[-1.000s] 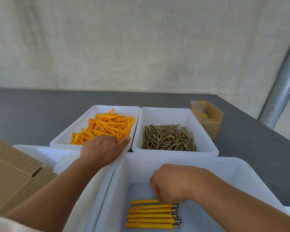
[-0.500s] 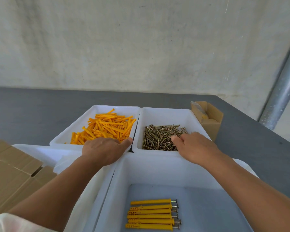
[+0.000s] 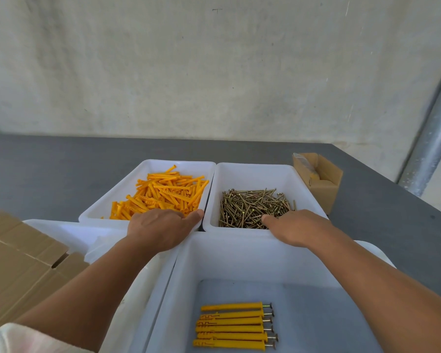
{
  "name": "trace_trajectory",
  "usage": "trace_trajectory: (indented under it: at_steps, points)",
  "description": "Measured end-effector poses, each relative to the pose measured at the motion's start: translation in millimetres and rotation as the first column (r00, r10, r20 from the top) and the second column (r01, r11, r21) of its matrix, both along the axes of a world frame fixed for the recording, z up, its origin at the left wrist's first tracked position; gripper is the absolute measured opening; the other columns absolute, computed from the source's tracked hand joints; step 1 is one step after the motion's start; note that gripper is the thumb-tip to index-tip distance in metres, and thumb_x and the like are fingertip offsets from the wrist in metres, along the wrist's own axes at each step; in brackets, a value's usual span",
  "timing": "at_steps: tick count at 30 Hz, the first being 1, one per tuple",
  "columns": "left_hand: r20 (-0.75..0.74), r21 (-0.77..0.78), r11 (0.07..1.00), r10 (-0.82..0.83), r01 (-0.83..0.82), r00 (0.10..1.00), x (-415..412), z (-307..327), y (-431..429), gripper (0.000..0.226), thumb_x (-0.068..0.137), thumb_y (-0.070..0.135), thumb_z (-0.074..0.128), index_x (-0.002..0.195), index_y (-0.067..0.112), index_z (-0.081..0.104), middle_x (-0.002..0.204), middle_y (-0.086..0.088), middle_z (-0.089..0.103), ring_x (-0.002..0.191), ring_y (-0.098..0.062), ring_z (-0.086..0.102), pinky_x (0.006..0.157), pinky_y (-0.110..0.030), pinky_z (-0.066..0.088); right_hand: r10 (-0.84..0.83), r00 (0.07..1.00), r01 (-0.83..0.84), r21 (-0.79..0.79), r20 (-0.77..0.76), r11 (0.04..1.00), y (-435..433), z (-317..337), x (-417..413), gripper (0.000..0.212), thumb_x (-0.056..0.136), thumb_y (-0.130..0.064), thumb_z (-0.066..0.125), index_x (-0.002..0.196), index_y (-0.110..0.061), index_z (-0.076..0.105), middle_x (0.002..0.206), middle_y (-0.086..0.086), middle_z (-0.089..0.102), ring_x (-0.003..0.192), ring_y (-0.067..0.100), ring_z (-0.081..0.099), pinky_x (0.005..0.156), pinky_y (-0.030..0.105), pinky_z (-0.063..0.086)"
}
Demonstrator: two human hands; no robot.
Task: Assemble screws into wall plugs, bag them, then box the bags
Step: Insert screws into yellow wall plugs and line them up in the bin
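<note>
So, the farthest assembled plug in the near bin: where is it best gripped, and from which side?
Probably pinch the farthest assembled plug across its orange body at mid-length, coming from above: it lies flat in the near bin, its far side is free, and the next plug lies close on its near side.

By the left hand (image 3: 161, 229) lie matt orange plastic plugs (image 3: 163, 194), by the right hand (image 3: 295, 230) shiny brass-toned metal screws (image 3: 250, 207), both in smooth white plastic bins (image 3: 255, 174) on a matt grey table (image 3: 49, 174)
</note>
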State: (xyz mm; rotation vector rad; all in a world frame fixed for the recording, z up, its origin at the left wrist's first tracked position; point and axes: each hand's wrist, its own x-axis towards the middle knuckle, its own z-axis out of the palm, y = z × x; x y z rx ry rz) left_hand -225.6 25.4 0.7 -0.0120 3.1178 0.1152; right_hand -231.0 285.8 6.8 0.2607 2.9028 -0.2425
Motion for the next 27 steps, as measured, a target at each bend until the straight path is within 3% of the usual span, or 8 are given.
trace_trajectory:
  at_steps: [7, 13, 15, 17, 18, 20, 23, 27]
  points:
    - [-0.003, 0.02, 1.0, 0.013, -0.013, 1.0, 3.0, 1.9, 1.3, 0.078, 0.085, 0.079, 0.006, 0.124, 0.039, 0.06, 0.129, 0.006, 0.061, 0.123, -0.021, 0.051, 0.097, -0.041, 0.041, 0.018, 0.999, -0.017, -0.023, 0.046, 1.0, 0.0, 3.1, 2.3, 0.078, 0.094, -0.072, 0.018, 0.149, -0.022, 0.041, 0.156, 0.006, 0.037, 0.139, 0.028, 0.038, 0.108, 0.041, 0.033]
    - [-0.025, 0.046, 0.999, 0.019, -0.018, 1.0, 4.0, 1.7, 1.1, 0.074, 0.086, 0.079, 0.009, 0.111, 0.037, 0.064, 0.117, 0.006, 0.065, 0.114, -0.02, 0.054, 0.092, -0.04, 0.043, 0.031, 0.999, -0.029, -0.04, 0.036, 0.999, 0.5, 3.1, 3.0, 0.074, 0.094, -0.07, 0.02, 0.147, -0.024, 0.044, 0.154, 0.004, 0.039, 0.138, 0.028, 0.039, 0.106, 0.041, 0.034]
    - [-0.054, 0.068, 0.997, 0.049, -0.045, 0.997, 3.4, 0.4, 0.4, 0.07, 0.088, 0.077, 0.013, 0.101, 0.034, 0.066, 0.103, 0.005, 0.065, 0.106, -0.021, 0.057, 0.086, -0.038, 0.044, 0.029, 0.999, -0.028, -0.042, 0.023, 0.999, 0.6, 2.9, 3.7, 0.071, 0.095, -0.069, 0.022, 0.143, -0.023, 0.048, 0.15, 0.004, 0.045, 0.134, 0.027, 0.044, 0.101, 0.04, 0.037]
    - [-0.115, 0.125, 0.988, 0.104, -0.09, 0.988, 2.7, -0.9, -0.2, 0.061, 0.09, 0.073, 0.022, 0.087, 0.03, 0.064, 0.086, 0.006, 0.061, 0.091, -0.02, 0.057, 0.075, -0.034, 0.043, 0.026, 1.0, -0.026, -0.048, -0.006, 0.999, 0.6, 1.9, 3.7, 0.064, 0.095, -0.066, 0.028, 0.126, -0.02, 0.06, 0.134, 0.004, 0.057, 0.12, 0.026, 0.053, 0.09, 0.037, 0.042]
    - [-0.151, 0.153, 0.982, 0.133, -0.109, 0.98, 2.6, -1.1, -0.1, 0.055, 0.091, 0.071, 0.028, 0.082, 0.029, 0.063, 0.079, 0.006, 0.059, 0.084, -0.018, 0.056, 0.069, -0.032, 0.042, 0.027, 0.999, -0.029, -0.059, -0.036, 0.998, 0.9, 0.5, 2.8, 0.057, 0.095, -0.063, 0.032, 0.108, -0.018, 0.063, 0.118, 0.003, 0.062, 0.108, 0.024, 0.058, 0.081, 0.035, 0.043]
    - [-0.219, 0.196, 0.972, 0.172, -0.129, 0.96, 3.1, -0.7, 0.6, 0.045, 0.091, 0.066, 0.038, 0.081, 0.029, 0.062, 0.072, 0.01, 0.055, 0.075, -0.015, 0.052, 0.059, -0.028, 0.036, 0.016, 0.994, -0.024, -0.081, -0.107, 0.996, 1.6, -1.7, 2.0, 0.045, 0.094, -0.057, 0.039, 0.078, -0.018, 0.056, 0.089, -0.001, 0.061, 0.083, 0.017, 0.058, 0.064, 0.031, 0.04]
    - [-0.287, 0.282, 0.951, 0.208, -0.125, 0.935, 3.2, -0.5, 0.2, 0.031, 0.09, 0.058, 0.048, 0.09, 0.03, 0.062, 0.08, 0.008, 0.062, 0.076, -0.015, 0.051, 0.056, -0.026, 0.034, 0.0, 0.984, -0.021, -0.11, -0.179, 0.994, 2.2, -2.7, 2.5, 0.041, 0.093, -0.049, 0.048, 0.068, -0.017, 0.054, 0.073, -0.001, 0.058, 0.07, 0.015, 0.055, 0.056, 0.029, 0.038]
    - [-0.384, 0.394, 0.917, 0.218, -0.054, 0.897, 3.9, 0.9, -1.7, 0.021, 0.088, 0.044, 0.059, 0.105, 0.031, 0.061, 0.086, 0.012, 0.063, 0.08, -0.014, 0.054, 0.064, -0.026, 0.037, -0.027, 0.95, -0.021, -0.15, -0.312, 0.988, 2.9, -3.7, 5.5, 0.042, 0.09, -0.034, 0.057, 0.054, -0.015, 0.048, 0.056, -0.002, 0.049, 0.054, 0.015, 0.048, 0.048, 0.027, 0.031]
